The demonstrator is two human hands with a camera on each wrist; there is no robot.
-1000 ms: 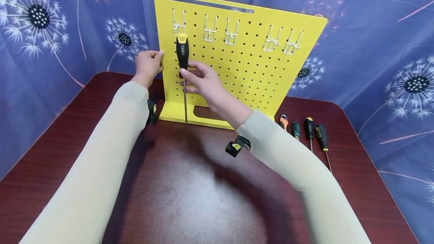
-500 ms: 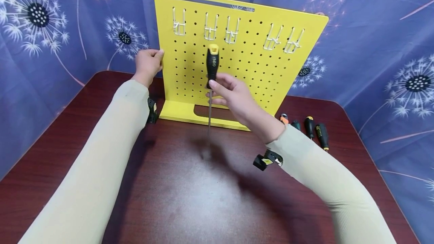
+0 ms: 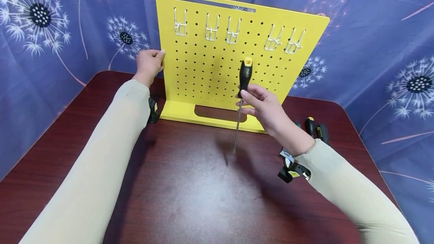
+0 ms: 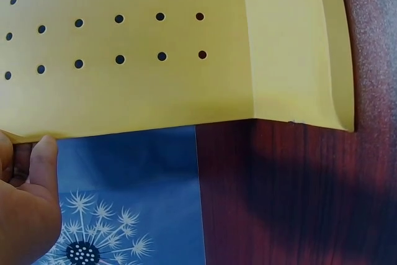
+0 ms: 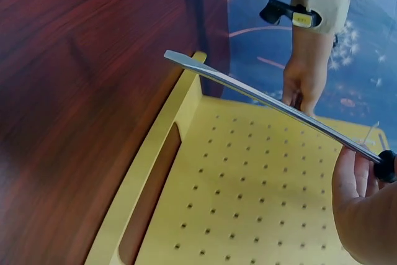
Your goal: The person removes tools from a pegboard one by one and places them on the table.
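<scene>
My left hand (image 3: 148, 65) pinches the left edge of a yellow pegboard (image 3: 207, 69), thumb and fingers on either side of it; the left wrist view shows the thumb (image 4: 44, 164) at that edge. My right hand (image 3: 266, 108) holds a slotted screwdriver (image 3: 245, 73) with a black handle and yellow end cap, gripping low on the handle. It hangs nearly upright in front of the board, blade down. In the right wrist view its flat-bladed shaft (image 5: 267, 100) is in full sight, while most of the handle lies outside the picture.
Several white wire hooks, such as the leftmost hook (image 3: 181, 28), line the board's upper part. Right of the board on the dark red table (image 3: 190, 183) lie a black screwdriver (image 3: 310, 126) and another dark handle (image 3: 322, 133), partly behind my right arm. A blue dandelion-print cloth (image 3: 373, 29) hangs behind.
My right hand has carried the screwdriver away from the leftmost hook, rightward and down across the board's front. My left hand keeps its hold on the edge.
</scene>
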